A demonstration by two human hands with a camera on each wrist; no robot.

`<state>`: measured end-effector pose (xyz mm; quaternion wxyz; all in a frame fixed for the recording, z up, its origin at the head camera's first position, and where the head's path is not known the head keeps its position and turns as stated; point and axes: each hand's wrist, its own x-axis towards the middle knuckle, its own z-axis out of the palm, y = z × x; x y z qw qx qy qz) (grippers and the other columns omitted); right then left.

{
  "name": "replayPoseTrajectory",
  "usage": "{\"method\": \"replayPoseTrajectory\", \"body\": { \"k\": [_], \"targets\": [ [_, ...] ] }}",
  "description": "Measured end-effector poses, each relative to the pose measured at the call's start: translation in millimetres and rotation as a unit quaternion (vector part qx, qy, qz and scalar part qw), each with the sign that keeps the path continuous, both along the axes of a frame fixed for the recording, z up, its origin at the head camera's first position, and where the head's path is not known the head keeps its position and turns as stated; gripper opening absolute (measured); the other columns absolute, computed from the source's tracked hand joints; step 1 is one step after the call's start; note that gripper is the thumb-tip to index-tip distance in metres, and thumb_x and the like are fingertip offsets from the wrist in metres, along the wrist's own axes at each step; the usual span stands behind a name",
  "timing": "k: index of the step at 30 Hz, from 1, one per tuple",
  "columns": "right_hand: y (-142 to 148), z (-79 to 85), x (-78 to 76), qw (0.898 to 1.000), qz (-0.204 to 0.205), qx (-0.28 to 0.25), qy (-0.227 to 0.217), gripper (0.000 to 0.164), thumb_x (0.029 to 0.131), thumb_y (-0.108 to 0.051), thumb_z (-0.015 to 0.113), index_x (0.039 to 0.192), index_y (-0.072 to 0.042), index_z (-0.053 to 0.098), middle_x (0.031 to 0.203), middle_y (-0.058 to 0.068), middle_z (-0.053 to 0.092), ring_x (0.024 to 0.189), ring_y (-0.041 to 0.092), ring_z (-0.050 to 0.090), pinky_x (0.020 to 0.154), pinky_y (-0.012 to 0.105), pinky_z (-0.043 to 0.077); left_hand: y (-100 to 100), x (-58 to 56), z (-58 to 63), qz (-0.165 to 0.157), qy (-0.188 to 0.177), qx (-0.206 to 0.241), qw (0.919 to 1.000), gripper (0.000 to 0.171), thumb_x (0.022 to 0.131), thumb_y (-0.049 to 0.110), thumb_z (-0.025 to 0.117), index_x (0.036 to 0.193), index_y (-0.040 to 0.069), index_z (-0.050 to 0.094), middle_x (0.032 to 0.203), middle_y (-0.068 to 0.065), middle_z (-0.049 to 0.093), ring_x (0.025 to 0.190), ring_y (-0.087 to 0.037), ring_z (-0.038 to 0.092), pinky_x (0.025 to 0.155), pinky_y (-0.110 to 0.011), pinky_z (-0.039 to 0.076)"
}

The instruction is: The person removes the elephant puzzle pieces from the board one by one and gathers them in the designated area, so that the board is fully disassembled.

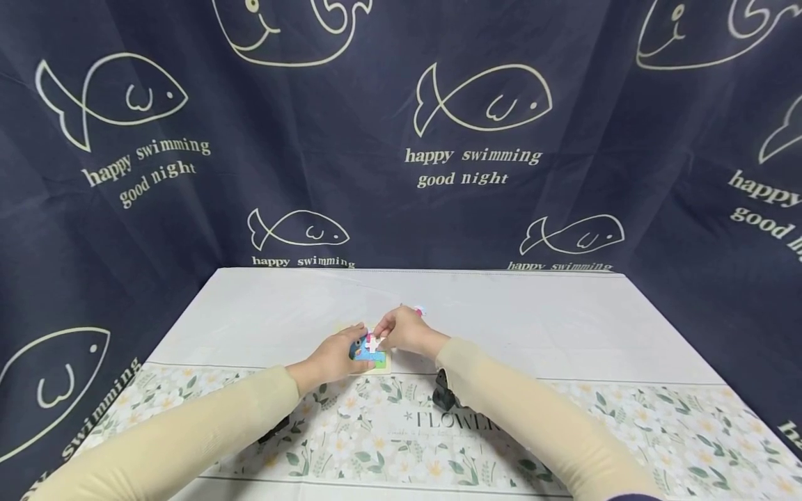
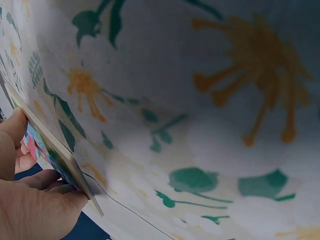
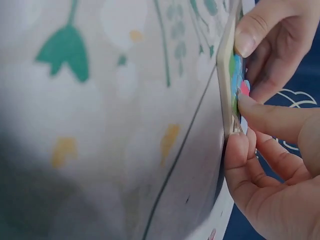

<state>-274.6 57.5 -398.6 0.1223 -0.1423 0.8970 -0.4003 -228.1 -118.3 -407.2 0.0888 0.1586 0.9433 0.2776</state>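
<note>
A small jigsaw puzzle board (image 1: 380, 369) with a pale frame and a blue, green and pink picture lies on the table. My left hand (image 1: 335, 356) holds it from the left, thumb along the near side and fingers toward the far side. Over the board's right part, my right hand (image 1: 406, 330) pinches a small puzzle piece (image 3: 243, 124) between thumb and fingers, close against the picture. Those fingers cover much of the piece. A white cross-shaped patch (image 1: 374, 343) shows in the picture beside the right fingertips.
A pink and white piece (image 1: 420, 311) lies just beyond the right hand, partly hidden by it. The table has a white cloth (image 1: 532, 320) with a floral band (image 1: 351, 445) in front. A dark blue fish-print curtain (image 1: 388, 195) hangs behind and at both sides.
</note>
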Motion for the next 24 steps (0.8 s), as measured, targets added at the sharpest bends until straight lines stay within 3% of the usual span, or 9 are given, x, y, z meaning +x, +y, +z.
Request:
{"method": "replayPoseTrajectory", "body": {
  "k": [5, 11, 24],
  "targets": [
    [2.9, -1.5, -3.0, 0.997, -0.040, -0.043, -0.055, 0.015, 0.077, 0.003, 0.075, 0.089, -0.006, 0.076, 0.072, -0.003, 0.066, 0.064, 0.008, 0.057, 0.060, 0.019, 0.052, -0.2, 0.0, 0.4, -0.003, 0.002, -0.001, 1.0000, 0.074, 0.086, 0.028, 0.075, 0.144, -0.003, 0.041, 0.156, -0.016, 0.033, 0.144, -0.037, 0.030, 0.119, -0.050, 0.027],
    [5.0, -1.0, -4.1, 0.984, -0.063, -0.111, -0.126, 0.012, 0.082, 0.003, 0.072, 0.093, -0.001, 0.075, 0.084, 0.007, 0.074, 0.062, 0.008, 0.062, 0.061, 0.021, 0.057, -0.5, -0.8, 0.2, -0.004, 0.006, -0.009, 0.9999, 0.073, 0.086, 0.028, 0.074, 0.144, -0.003, 0.041, 0.156, -0.016, 0.033, 0.144, -0.036, 0.030, 0.119, -0.048, 0.026],
    [10.1, -2.2, -4.8, 0.976, -0.065, -0.129, -0.164, 0.011, 0.085, 0.001, 0.070, 0.096, 0.002, 0.074, 0.086, 0.011, 0.074, 0.058, 0.010, 0.066, 0.068, 0.024, 0.060, -1.0, 0.8, 0.9, -0.008, 0.005, 0.000, 1.0000, 0.072, 0.087, 0.027, 0.073, 0.144, -0.004, 0.041, 0.156, -0.017, 0.033, 0.144, -0.037, 0.029, 0.119, -0.050, 0.026]
  ]
}}
